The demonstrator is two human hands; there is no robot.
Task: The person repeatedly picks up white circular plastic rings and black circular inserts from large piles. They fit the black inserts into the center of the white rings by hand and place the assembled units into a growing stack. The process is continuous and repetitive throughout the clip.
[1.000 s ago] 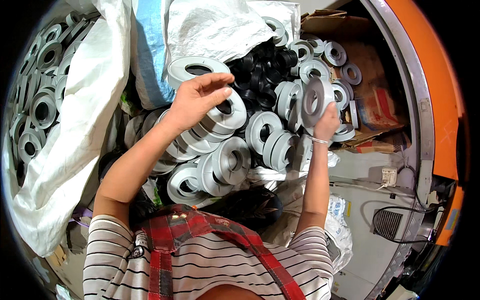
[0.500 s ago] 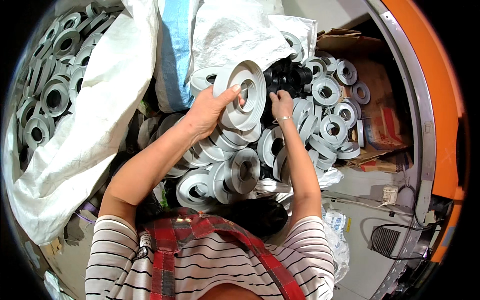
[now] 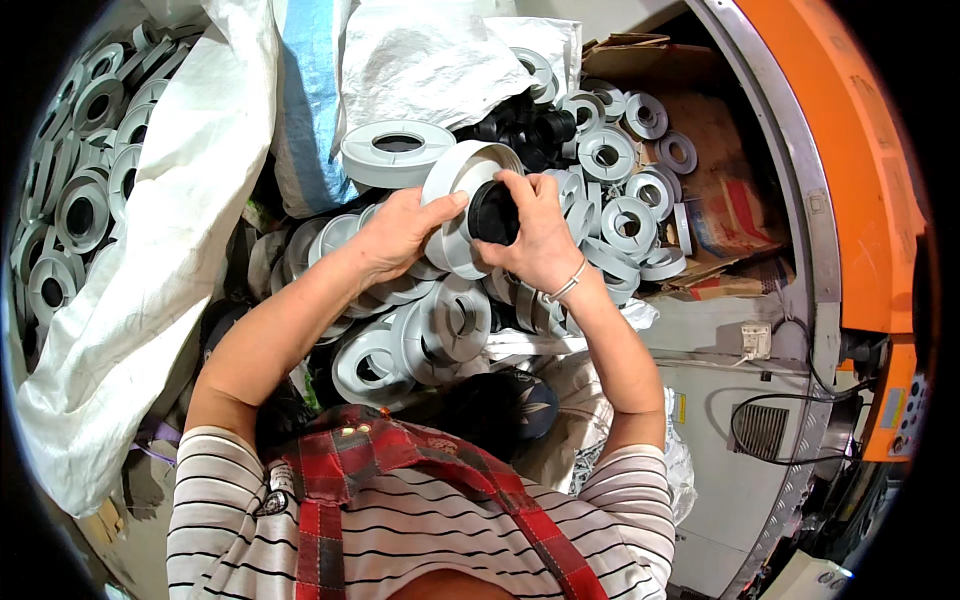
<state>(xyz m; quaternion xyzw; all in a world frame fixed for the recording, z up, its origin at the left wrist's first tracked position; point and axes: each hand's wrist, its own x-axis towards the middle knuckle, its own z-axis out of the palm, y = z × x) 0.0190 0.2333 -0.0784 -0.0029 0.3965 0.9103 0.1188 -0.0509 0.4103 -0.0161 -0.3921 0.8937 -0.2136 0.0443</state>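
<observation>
My left hand (image 3: 405,235) grips a grey plastic flanged ring (image 3: 447,180) by its near left side, thumb over the rim. In my right hand (image 3: 545,235) a round black plastic ring (image 3: 493,213) is pinched between thumb and fingers. That black piece lies against the middle of the grey ring; how far it sits inside, I cannot tell. Beyond my right hand is a heap of black parts (image 3: 545,130). Another grey ring (image 3: 365,165) rests flat just past my left hand, and several more grey rings (image 3: 370,365) are piled below both hands.
White woven sacks (image 3: 170,240) spread at left and back, with more grey rings (image 3: 85,210) at far left. Loose rings (image 3: 628,222) lie by a torn cardboard box (image 3: 735,190) at right. An orange machine frame (image 3: 850,200), a wall socket (image 3: 756,341) and a black cable (image 3: 735,420) border the right.
My right hand has come back from the black heap with a black ring and brought it to the grey ring. My left hand has lowered and turned the grey ring.
</observation>
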